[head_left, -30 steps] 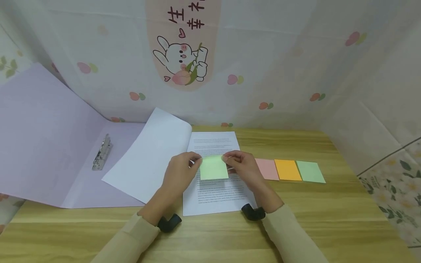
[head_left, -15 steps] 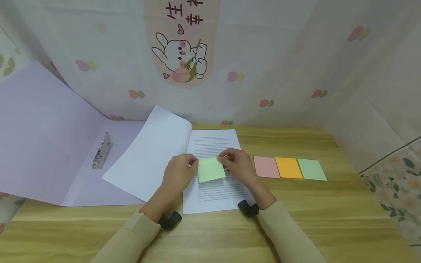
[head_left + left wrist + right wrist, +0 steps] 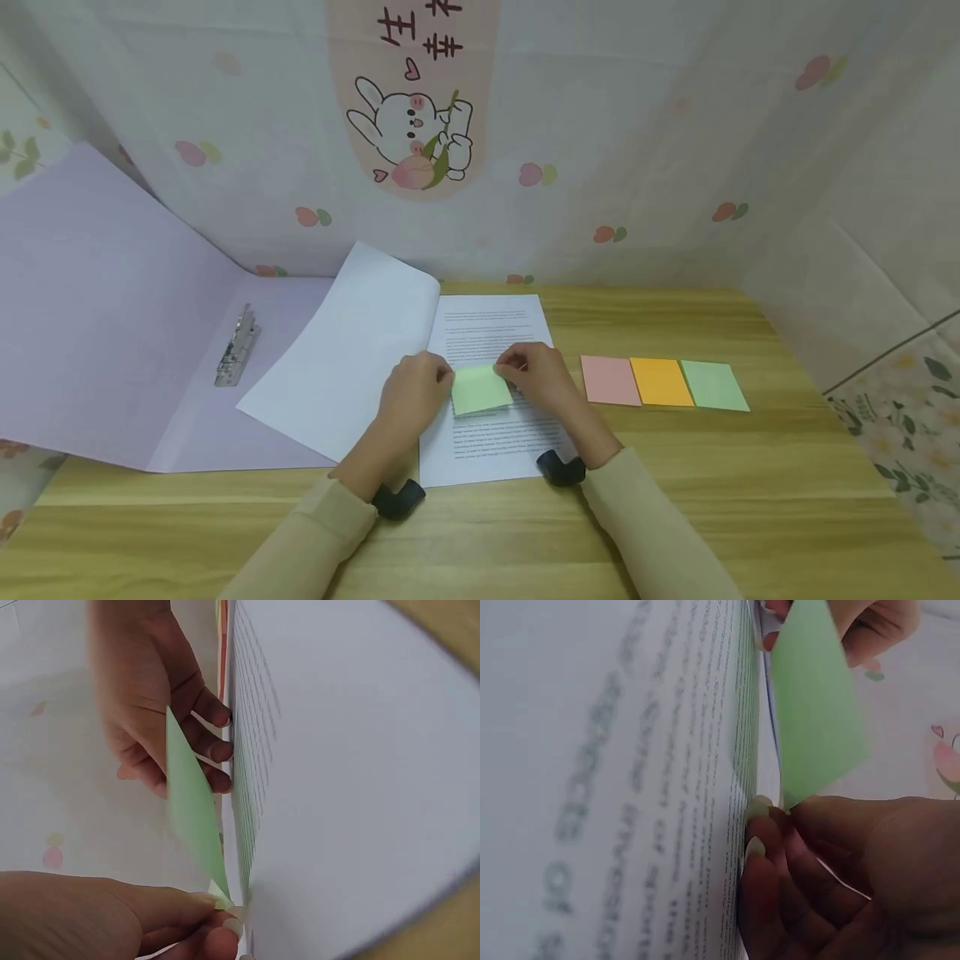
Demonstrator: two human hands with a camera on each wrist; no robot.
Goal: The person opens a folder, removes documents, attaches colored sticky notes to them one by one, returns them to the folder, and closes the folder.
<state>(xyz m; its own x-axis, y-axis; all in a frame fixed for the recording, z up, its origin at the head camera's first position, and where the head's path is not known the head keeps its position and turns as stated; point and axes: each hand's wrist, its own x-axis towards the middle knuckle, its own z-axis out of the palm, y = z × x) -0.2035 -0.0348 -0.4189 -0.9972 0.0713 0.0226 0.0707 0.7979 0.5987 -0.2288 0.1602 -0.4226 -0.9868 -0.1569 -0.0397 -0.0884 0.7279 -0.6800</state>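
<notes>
Taking the held note as the clock's centre and twelve as away from the person, the light green note [image 3: 481, 393] is over the middle of the printed sheet [image 3: 487, 458]. Both hands are clamped on it: the left hand [image 3: 413, 390] pinches its ten o'clock corner, the right hand [image 3: 542, 379] its two o'clock corner. The note tilts, its six o'clock edge raised off the print. Toward nine o'clock, a turned-back page [image 3: 341, 354] overlaps an open lilac folder [image 3: 112, 325] with a metal clip [image 3: 238, 346]. Toward three o'clock, pink [image 3: 611, 381], orange [image 3: 662, 382] and green [image 3: 715, 386] squares lie side by side on the worktop [image 3: 750, 500]. A rabbit-printed cloth [image 3: 600, 133] hangs at twelve.
</notes>
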